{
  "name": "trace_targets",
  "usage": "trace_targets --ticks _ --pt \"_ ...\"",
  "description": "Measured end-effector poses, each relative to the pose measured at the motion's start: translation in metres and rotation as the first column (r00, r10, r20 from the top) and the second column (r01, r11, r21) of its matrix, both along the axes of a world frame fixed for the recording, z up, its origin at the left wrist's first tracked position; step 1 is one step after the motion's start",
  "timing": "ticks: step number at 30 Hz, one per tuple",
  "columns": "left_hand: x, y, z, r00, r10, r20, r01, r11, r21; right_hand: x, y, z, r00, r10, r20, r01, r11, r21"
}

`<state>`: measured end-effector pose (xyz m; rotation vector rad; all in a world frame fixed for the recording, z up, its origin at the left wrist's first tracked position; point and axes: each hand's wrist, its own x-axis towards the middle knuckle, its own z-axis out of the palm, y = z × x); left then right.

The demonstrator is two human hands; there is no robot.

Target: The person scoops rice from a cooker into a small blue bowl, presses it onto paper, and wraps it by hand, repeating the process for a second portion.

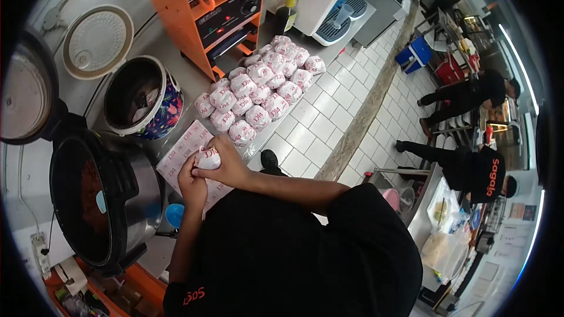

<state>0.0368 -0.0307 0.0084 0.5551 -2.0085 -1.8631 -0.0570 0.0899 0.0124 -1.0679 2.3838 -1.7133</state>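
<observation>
Wrapped bun point(207, 158) gripped by my left hand point(191, 183) and right hand point(226, 163), fingers closed on it, dark filling in near-left cooker point(126, 199), wrapped buns point(261, 85) stacked beyond.

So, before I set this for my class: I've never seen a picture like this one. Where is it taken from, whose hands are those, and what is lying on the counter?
There is one picture, taken by a camera on a person's head looking down, so the rounded, bent edges come from its wide lens. No machine is at work here. The person's left hand and right hand together grip a small round bundle in white paper with red print. Under it lies a stack of the same printed paper sheets. Further along the counter, many finished wrapped bundles sit packed together. Nearby stand a dark open pot, a flowered cooker and an orange machine. Two other people work across the tiled floor.
</observation>
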Motion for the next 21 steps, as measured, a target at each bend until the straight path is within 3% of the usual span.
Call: trace_targets --ticks 1,4,5,8,9,12,13,16,18,21 --pt "-0.004 0.002 0.003 0.998 -0.059 0.026 0.054 0.983 0.174 -0.003 0.002 0.002 0.993 -0.063 -0.104 0.062 0.998 -0.012" --pt "-0.008 0.022 0.004 0.986 -0.162 -0.043 0.166 0.913 0.371 -0.015 0.015 -0.013 0.952 0.008 0.305 0.01 0.998 -0.059" --pt "-0.015 0.033 0.009 0.983 -0.18 -0.032 0.18 0.925 0.336 -0.023 0.022 -0.024 0.912 0.072 0.403 -0.036 0.995 -0.097" --pt "-0.035 0.033 -0.008 0.982 -0.165 0.092 0.104 0.878 0.467 -0.039 0.033 -0.032 0.716 0.225 0.661 -0.021 0.953 -0.302" --pt "-0.042 0.036 -0.003 0.988 -0.108 0.106 0.026 0.812 0.584 -0.043 0.031 -0.033 0.773 0.194 0.604 0.025 0.942 -0.334" --pt "-0.058 0.04 0.01 0.99 -0.028 0.136 -0.081 0.675 0.733 -0.048 0.06 -0.024 0.699 0.368 0.613 -0.097 0.899 -0.428" --pt "-0.06 0.039 0.001 0.989 -0.094 0.115 -0.006 0.748 0.664 -0.055 0.068 -0.025 0.681 0.356 0.64 -0.071 0.902 -0.426" --pt "-0.064 0.044 -0.004 0.966 -0.113 0.231 0.042 0.956 0.292 -0.093 0.094 -0.026 0.559 0.094 0.824 0.338 0.881 -0.33" --pt "-0.064 0.045 -0.013 0.941 -0.151 0.303 0.117 0.985 0.126 -0.147 0.12 -0.041 0.609 -0.21 0.765 0.594 0.76 -0.264" --pt "-0.063 0.049 -0.045 0.916 -0.101 0.388 0.156 0.981 -0.113 -0.238 0.16 -0.062 0.631 -0.554 0.543 0.717 0.684 -0.136"
